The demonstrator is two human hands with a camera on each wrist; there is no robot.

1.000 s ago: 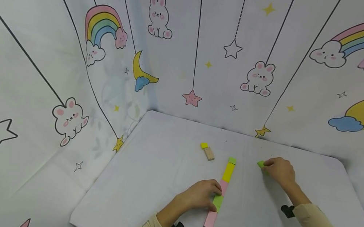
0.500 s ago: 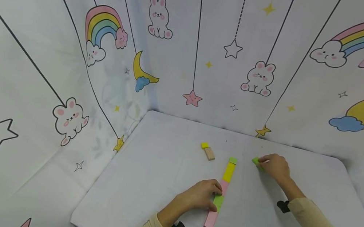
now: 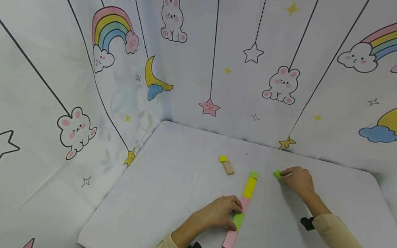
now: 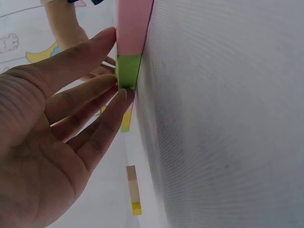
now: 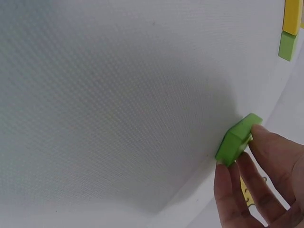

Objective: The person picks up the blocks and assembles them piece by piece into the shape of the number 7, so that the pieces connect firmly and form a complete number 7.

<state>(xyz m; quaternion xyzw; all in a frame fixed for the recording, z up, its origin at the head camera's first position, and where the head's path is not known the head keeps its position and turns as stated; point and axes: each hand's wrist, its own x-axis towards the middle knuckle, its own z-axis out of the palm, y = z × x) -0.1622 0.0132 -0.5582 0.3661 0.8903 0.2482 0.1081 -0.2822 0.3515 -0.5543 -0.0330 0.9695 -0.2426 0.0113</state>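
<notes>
A straight row of several flat blocks runs away from me on the table. My left hand (image 3: 219, 213) rests along its left side, with fairly straight fingers and thumb touching the row around the green block (image 3: 237, 220). The near pink block (image 3: 229, 241) lies by the thumb; in the left wrist view, fingertips (image 4: 124, 95) meet the green block's edge. Beyond come another pink block (image 3: 244, 203), a yellow block (image 3: 249, 188) and a small green block (image 3: 253, 175). My right hand (image 3: 298, 183) pinches a loose green block (image 5: 237, 140) between thumb and fingers, close over the table right of the row.
A small yellow block (image 3: 223, 158) and a plain wooden block (image 3: 229, 167) lie end to end, left of the row's far end. The white table (image 3: 157, 184) meets a printed fabric wall (image 3: 188, 79) at the back and left.
My right hand has moved left and slightly away from me with the green block, quickly at first, then only a little. My left hand stays at the row.
</notes>
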